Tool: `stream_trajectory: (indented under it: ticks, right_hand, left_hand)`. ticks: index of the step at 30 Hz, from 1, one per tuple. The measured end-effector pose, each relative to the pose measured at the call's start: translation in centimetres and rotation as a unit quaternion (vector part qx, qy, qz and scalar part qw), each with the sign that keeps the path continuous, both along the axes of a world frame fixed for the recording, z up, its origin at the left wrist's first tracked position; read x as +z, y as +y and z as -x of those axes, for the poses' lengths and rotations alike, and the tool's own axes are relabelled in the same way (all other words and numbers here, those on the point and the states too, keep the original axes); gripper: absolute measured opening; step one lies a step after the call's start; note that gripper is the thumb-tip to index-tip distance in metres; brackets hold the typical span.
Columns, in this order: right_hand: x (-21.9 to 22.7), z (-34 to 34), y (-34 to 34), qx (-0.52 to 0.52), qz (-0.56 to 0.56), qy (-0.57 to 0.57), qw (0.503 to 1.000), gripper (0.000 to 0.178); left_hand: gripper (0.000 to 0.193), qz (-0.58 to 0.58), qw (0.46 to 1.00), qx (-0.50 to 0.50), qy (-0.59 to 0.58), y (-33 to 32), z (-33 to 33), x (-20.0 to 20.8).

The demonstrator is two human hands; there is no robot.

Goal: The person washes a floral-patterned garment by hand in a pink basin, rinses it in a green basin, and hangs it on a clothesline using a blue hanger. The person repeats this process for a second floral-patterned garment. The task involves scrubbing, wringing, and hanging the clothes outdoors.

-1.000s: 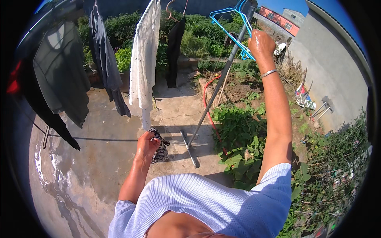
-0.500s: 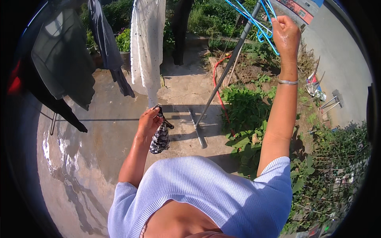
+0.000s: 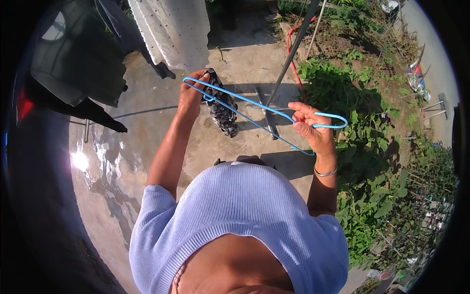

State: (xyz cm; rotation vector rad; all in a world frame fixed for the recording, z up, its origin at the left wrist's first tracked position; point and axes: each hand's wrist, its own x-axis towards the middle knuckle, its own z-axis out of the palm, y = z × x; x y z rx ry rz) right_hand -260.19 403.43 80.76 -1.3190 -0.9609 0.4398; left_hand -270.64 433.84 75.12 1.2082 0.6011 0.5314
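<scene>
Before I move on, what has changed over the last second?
The right hand has come down and inward from beside the grey pole, bringing a blue hanger across toward the left hand. That hand still holds the black-and-white patterned cloth.

The head-worn fisheye camera looks steeply down from just above the wearer's pale blue top (image 3: 237, 198), which looms close at the lower centre of the frame. The left hand (image 3: 192, 95) and right hand (image 3: 318, 131) sit farther off around mid-frame, with the concrete floor (image 3: 142, 139) beyond them
</scene>
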Motion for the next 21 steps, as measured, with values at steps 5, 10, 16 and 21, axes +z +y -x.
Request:
stream_trajectory:
  ticks: [5, 10, 16, 21]
  right_hand:
    - [-1.5, 0.3, -4.8, -0.113, 0.079, -0.057, 0.989, 0.024]
    - [-1.8, 1.7, -4.9, -0.100, 0.152, -0.058, 0.982, 0.023]
    - [-3.7, 2.5, -1.2, -0.082, 0.114, -0.008, 0.990, 0.023]
    - [-7.4, 1.0, 2.8, -0.114, 0.076, 0.084, 0.987, 0.042]
  left_hand:
    - [0.018, -0.061, 0.996, 0.005, -0.071, -0.7, -1.4, -0.3]
    - [0.018, -0.142, 0.988, 0.023, -0.063, -2.6, -2.3, -0.1]
    - [0.020, -0.499, 0.866, -0.012, -0.028, -8.5, -2.6, 0.5]
    - [0.015, -0.489, 0.868, -0.047, -0.067, -14.5, -2.5, 0.0]
